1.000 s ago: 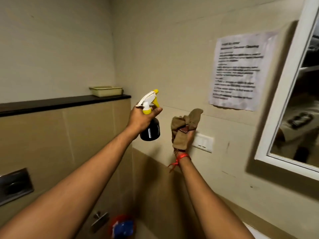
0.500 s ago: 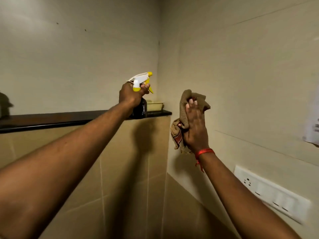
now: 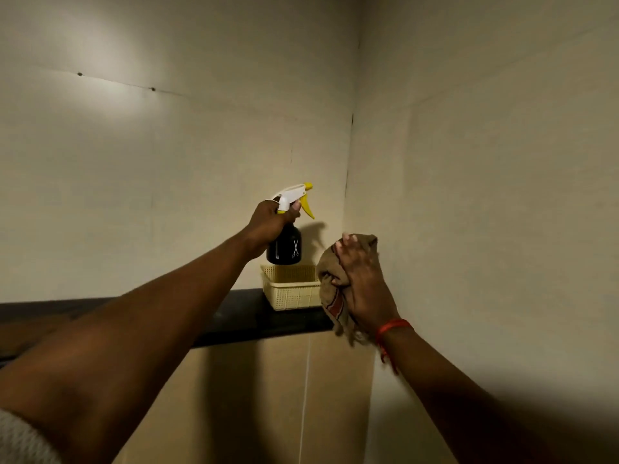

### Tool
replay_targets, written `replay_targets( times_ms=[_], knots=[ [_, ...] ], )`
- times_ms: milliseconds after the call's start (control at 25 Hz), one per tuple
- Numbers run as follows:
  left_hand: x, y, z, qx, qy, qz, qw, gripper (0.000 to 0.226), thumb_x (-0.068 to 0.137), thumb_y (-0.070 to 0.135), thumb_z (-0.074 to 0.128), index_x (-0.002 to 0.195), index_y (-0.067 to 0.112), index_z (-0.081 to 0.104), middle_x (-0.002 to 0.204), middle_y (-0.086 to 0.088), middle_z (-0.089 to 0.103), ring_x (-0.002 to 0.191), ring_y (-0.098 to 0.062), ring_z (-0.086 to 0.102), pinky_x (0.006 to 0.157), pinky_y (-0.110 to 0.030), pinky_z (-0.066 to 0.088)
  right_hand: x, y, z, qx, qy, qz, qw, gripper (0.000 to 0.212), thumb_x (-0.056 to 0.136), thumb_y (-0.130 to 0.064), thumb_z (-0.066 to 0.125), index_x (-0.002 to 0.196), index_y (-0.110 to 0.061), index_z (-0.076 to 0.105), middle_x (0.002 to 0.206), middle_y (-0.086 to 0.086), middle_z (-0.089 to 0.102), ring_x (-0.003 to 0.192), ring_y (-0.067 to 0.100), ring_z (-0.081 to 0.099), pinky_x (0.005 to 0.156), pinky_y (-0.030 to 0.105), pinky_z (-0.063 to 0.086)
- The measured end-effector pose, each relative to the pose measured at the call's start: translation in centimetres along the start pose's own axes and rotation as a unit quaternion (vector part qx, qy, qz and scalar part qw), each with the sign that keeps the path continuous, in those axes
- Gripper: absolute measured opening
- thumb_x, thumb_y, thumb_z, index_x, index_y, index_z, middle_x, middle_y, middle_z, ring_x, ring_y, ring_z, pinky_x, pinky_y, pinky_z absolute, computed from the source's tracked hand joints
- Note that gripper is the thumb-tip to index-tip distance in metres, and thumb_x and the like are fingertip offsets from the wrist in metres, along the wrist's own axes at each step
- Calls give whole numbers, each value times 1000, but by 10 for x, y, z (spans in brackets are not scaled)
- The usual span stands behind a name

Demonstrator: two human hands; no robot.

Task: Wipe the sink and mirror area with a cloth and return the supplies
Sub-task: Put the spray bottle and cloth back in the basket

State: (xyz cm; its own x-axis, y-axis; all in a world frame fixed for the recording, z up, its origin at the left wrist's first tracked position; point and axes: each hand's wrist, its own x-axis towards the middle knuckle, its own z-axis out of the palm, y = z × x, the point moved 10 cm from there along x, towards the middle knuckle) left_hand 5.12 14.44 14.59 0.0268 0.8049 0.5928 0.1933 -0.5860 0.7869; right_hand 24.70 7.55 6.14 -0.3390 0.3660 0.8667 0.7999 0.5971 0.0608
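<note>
Left arm: stretched forward and upward.
Left hand [image 3: 268,226]: fingers curled tight in a fist-like grip.
Right arm: raised, red thread at the wrist.
Right hand [image 3: 363,289]: closed, fingertips pointing up.

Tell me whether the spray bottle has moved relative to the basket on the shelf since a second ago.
Yes. The spray bottle has moved toward the basket and now hangs just above it, held in the left hand.

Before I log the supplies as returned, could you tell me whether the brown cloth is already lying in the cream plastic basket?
No, the brown cloth is bunched in the right hand, beside the cream plastic basket.
</note>
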Motion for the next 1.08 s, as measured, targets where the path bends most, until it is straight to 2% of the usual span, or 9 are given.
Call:
replay_targets(
  times_ms=[80,160,280,360,560,680,880,1000,1080],
  knots=[
    [14,-27,11,-5,-2,-15,1000,23,99,29,63,99,7,71,96,-11,72,86,-21,66,84,-33,52,19,21,29,11,-14,19,1000,66,95,-14,48,157,-15,25,167,4,14,156,19,6,125,51,13],
    [26,-51,16,11,-5,-27,1000,26,100,30,61,94,7,71,88,-9,72,78,-19,66,81,-32,53,31,35,54,22,-59,28,998,53,101,-34,42,152,-22,36,160,2,35,152,19,25,124,45,22],
    [35,-77,9,19,8,-45,999,30,103,30,56,84,9,67,82,-10,68,75,-23,63,80,-34,51,22,50,82,46,-186,63,980,52,96,-67,32,130,-35,55,120,-4,71,110,18,66,97,36,50],
    [41,-80,8,21,12,-40,999,31,103,28,53,80,11,64,82,-11,67,73,-23,61,77,-33,50,23,46,82,13,-211,17,977,54,93,-71,35,125,-33,56,111,-7,73,97,16,68,96,36,47],
    [40,-94,29,37,-15,-54,998,35,103,29,55,79,7,68,81,-12,67,71,-22,60,74,-32,49,34,42,78,-56,-262,-56,962,86,77,-91,26,135,-32,50,120,-5,66,108,17,58,98,37,42],
    [35,-120,39,102,-55,-77,990,33,99,31,63,86,3,73,83,-11,68,74,-22,59,69,-32,46,37,40,70,-78,-241,-82,964,85,80,-82,43,146,-29,41,141,-3,52,123,18,50,102,37,41],
    [33,-132,20,227,-71,-94,967,39,86,48,75,105,14,77,104,-11,76,93,-26,68,86,-42,54,34,21,73,-134,-270,-107,948,65,86,-62,59,144,-36,46,128,-6,63,120,19,49,97,38,41],
    [17,-145,-15,294,5,-147,944,58,78,63,75,115,19,68,113,-3,72,108,-25,66,95,-43,51,37,17,76,-155,-306,-71,937,65,86,-55,63,146,-36,43,128,-3,65,119,20,50,96,40,42],
    [-5,-142,-39,331,78,-161,926,64,79,59,75,127,18,60,128,-7,65,122,-30,58,104,-50,45,30,11,74,-149,-316,-25,937,70,89,-47,64,151,-32,35,137,0,60,123,21,50,100,41,41]
  ],
)
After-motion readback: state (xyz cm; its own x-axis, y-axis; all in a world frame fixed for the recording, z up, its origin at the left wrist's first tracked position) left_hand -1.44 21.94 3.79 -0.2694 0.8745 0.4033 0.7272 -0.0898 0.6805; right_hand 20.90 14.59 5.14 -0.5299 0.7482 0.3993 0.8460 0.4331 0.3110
